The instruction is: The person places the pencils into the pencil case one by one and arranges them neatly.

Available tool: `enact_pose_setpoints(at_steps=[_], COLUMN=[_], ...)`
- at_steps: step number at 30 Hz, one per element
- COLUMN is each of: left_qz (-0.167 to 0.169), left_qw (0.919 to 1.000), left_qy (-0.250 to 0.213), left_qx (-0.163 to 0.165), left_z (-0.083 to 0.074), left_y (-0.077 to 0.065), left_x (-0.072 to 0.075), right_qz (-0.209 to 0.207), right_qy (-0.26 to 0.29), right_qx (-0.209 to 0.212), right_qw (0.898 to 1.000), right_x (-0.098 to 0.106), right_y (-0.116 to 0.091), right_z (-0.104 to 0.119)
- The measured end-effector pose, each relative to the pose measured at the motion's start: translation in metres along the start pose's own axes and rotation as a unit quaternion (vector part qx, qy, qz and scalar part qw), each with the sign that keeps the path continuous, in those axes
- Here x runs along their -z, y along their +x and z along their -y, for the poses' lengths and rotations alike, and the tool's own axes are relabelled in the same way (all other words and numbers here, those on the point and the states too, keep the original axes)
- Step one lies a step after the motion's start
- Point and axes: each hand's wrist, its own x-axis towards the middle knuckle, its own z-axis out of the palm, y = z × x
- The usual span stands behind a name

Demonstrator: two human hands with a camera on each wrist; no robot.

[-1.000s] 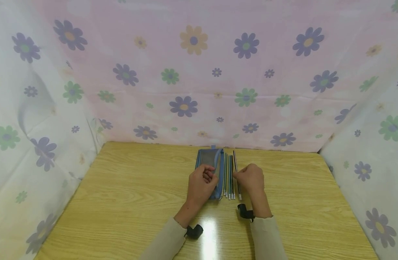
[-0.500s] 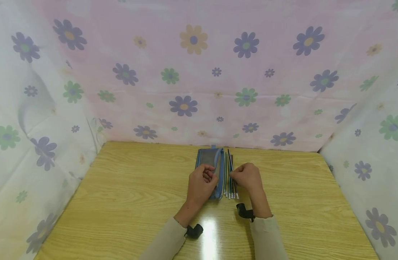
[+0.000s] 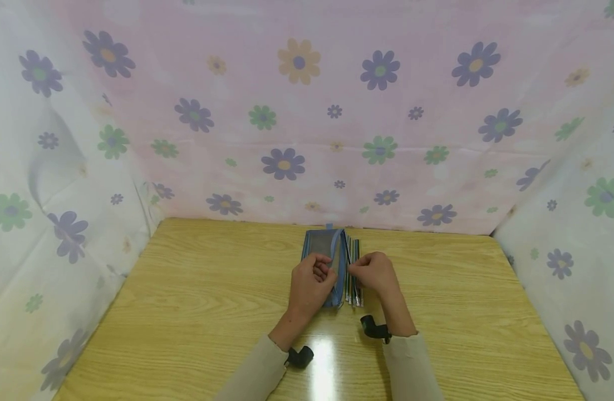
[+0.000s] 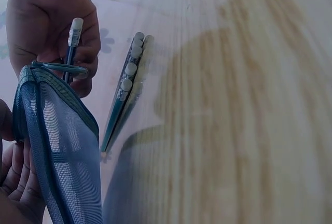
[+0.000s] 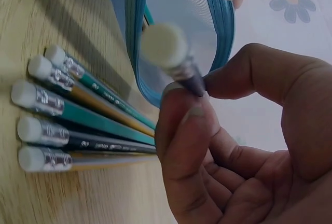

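The mesh pouch [image 3: 318, 243] is on the table [image 3: 221, 278]. The left hand [image 3: 309, 285] grips the pouch rim, probably to keep its mouth apart. The right hand [image 3: 380, 273] pinches a dark pencil [image 5: 179, 63] near its eraser end, at the pouch mouth; this grip likely leaves the tip, hidden here, unobstructed. Loose pencils [image 5: 93, 116] lie just right of the pouch, erasers toward the person, presumably for easy pickup.

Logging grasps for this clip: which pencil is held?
The dark pencil pinched in the right hand; the five pencils in the row beside it lie ungripped on the table.
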Motion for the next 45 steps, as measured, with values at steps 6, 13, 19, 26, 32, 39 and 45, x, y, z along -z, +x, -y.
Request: enact_pose_setpoints(at_steps=[6, 13, 19, 26, 32, 39, 45], left_qz=[-0.005, 0.003, 0.0, -0.003, -0.003, 0.0, -0.003], left_qw=[0.9999, 1.0, 1.0, 1.0, 0.9999, 0.9999, 0.9999], left_qy=[0.003, 0.005, 0.006, 0.006, 0.01, 0.011, 0.01], left_qx=[-0.008, 0.007, 0.003, 0.0, 0.008, 0.008, 0.001], left_z=[0.001, 0.001, 0.001, 0.0, 0.001, 0.0, 0.002], left_y=[0.0, 0.0, 0.0, 0.0, 0.0, 0.001, 0.0], left_x=[-0.001, 0.0, 0.0, 0.0, -0.001, -0.001, -0.001], right_qz=[0.005, 0.008, 0.001, -0.011, -0.007, -0.001, 0.001], right_qy=[0.061, 0.106, 0.142, 0.159, 0.164, 0.164, 0.166], right_qx=[-0.011, -0.008, -0.013, -0.011, -0.012, -0.017, -0.011], right_qw=[0.998, 0.994, 0.99, 0.987, 0.986, 0.986, 0.986], right_x=[-0.005, -0.014, -0.023, -0.029, -0.033, -0.034, -0.032], right_y=[-0.001, 0.002, 0.004, 0.006, 0.006, 0.006, 0.004], right_z=[0.004, 0.001, 0.001, 0.001, 0.002, 0.002, 0.004])
